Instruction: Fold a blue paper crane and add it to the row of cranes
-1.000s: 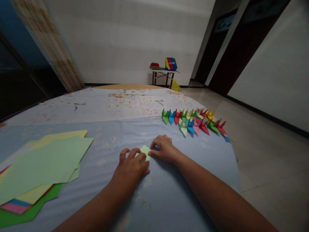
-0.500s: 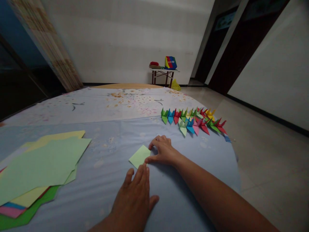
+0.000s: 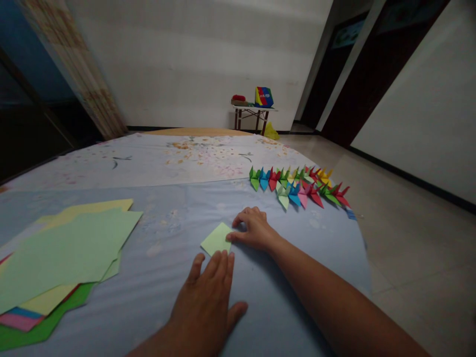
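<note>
A small pale green folded paper (image 3: 216,239) lies flat on the light blue cloth (image 3: 163,218), in front of me. My right hand (image 3: 253,230) is curled at its right corner, with the thumb and fingertips closing around that corner. My left hand (image 3: 204,302) rests flat and open on the cloth just below the paper, its fingertips nearly at the lower edge and holding nothing. A long double row of folded paper cranes (image 3: 297,187) in many colours stands beyond my right hand, apart from it.
A loose pile of coloured paper sheets (image 3: 63,258) lies on the cloth at left. A floral white sheet (image 3: 167,158) lies beyond the blue cloth. Tiled floor (image 3: 409,277) runs along the right side. A small folding table (image 3: 253,111) stands by the far wall.
My left hand has come off the green paper, drawn back toward me and opened flat. The paper now shows whole. My right hand stays at its right corner.
</note>
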Available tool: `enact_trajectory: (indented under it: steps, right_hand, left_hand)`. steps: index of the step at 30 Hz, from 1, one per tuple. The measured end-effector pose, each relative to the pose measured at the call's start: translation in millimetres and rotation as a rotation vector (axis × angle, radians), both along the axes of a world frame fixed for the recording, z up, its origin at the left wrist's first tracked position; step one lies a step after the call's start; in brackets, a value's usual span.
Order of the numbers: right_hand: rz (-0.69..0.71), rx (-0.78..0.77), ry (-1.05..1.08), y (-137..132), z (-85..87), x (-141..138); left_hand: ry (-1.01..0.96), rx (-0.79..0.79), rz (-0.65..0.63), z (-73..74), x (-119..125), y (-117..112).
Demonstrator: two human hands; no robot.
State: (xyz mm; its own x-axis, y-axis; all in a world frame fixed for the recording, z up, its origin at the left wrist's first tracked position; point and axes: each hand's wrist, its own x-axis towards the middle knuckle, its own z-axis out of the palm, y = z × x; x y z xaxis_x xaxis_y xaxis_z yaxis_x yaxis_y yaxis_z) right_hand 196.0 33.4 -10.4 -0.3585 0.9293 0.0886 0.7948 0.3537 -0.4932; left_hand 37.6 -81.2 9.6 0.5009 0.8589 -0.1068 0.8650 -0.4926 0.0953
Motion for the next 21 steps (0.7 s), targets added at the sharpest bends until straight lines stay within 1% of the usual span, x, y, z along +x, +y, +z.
enact_trajectory:
  steps: [6,10,13,15,17,19,21]
  right_hand:
    - [-0.007,-0.001,-0.042,0.4,0.8,-1.7]
    - [-0.002,-0.009,-0.048,0.9,2.1,-1.0]
    - [-0.001,0.004,-0.035,0.8,0.8,-0.6]
    - [0.021,0.017,-0.025,-0.1,-0.6,-1.0]
    - [0.056,0.031,-0.018,-1.7,-1.6,-1.9]
    - [0.079,0.039,-0.02,-3.5,-1.6,-3.0]
    - [0.083,0.045,-0.026,-4.7,-0.8,-3.8]
  left_hand:
    - [0.024,0.021,0.056,7.4,0.2,11.7]
    - [0.047,0.017,0.042,11.3,-1.4,5.7]
    - [0.082,0.001,0.019,8.5,0.4,-1.7]
    - [0.091,-0.006,0.017,6.3,3.9,-5.1]
    - [0.082,-0.004,0.02,7.2,6.7,-5.4]
    - [0.055,0.011,0.009,12.8,4.8,0.2]
    - [0.007,0.032,-0.021,21.2,-5.6,13.8]
